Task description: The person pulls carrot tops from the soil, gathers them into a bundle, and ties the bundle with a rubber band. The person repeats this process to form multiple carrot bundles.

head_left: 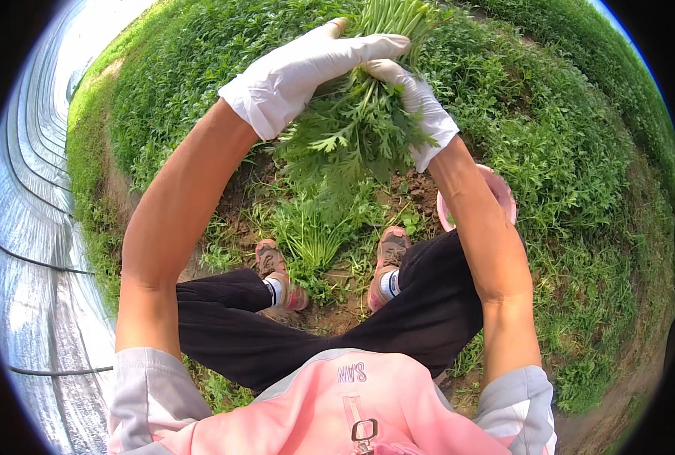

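Note:
Both of my hands wear white gloves and are raised in front of me. My left hand wraps over a bunch of green leafy stalks, its fingers stretched across the stems. My right hand grips the same bunch from the right side. The feathery leaves hang down toward me and the pale stems point away. Part of the bunch is hidden behind my left glove.
Below are my legs in black trousers and two pinkish shoes on bare soil. A pink bucket stands by my right forearm. Dense green plants surround me. Clear plastic sheeting with black hoops curves along the left.

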Demonstrator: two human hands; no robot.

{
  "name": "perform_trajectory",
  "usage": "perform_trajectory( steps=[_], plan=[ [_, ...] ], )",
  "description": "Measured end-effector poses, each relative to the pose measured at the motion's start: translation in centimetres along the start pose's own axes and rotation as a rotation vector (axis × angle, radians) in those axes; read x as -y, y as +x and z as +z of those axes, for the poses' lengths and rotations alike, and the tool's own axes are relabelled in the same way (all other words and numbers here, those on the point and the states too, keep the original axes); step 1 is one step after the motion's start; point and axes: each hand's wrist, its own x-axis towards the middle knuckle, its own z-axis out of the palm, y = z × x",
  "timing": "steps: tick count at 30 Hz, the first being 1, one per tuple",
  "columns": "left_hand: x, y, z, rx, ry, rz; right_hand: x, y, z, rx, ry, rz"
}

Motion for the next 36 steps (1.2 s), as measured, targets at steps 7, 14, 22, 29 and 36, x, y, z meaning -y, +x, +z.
perform_trajectory(
  steps=[7,14,22,29,36],
  plan=[
    [4.9,-1.1,0.1,0.266,-0.172,0.021,-0.5,-0.3,1.1,-0.214,0.11,-0.079],
    [6.9,-2.2,2.7,0.003,-0.131,-0.083,-2.6,0.3,0.9,-0.102,0.154,-0.054],
    [10.1,-1.1,4.5,0.082,-0.254,-0.107,-2.4,-0.7,-1.6,-0.104,0.272,0.207],
    [16.6,-4.4,5.8,-0.023,-0.386,-0.51,-8.1,-0.5,-3.9,-0.074,-0.089,0.407],
    [21.5,-8.2,7.0,-0.126,-1.162,-0.72,-10.6,-4.5,-4.7,0.03,-0.585,0.605]
  ],
)
